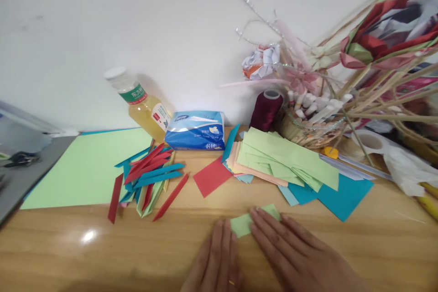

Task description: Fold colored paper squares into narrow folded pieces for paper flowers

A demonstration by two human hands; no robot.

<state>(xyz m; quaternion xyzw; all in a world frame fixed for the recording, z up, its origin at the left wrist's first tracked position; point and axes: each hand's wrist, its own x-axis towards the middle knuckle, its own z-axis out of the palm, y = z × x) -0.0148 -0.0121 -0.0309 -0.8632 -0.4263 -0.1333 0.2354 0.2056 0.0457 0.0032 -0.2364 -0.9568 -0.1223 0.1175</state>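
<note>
A small light green paper strip (241, 225) lies on the wooden table in front of me. My right hand (290, 246) rests flat across its right part, fingers stretched out and pressing on it. At the strip's left end lies my left hand (217, 255), its fingers straight and side by side, the tips touching the paper's edge. The part of the strip under my right fingers is hidden. Behind my hands are a red paper rectangle (212, 177) and a fanned stack of light green paper pieces (273, 155).
Folded red, blue and green strips (147, 175) lie in a pile at left, beside a large green sheet (89, 169). Along the wall stand a juice bottle (143, 105), a tissue pack (195, 131), a maroon thread spool (266, 112) and a woven basket (308, 130) of pens.
</note>
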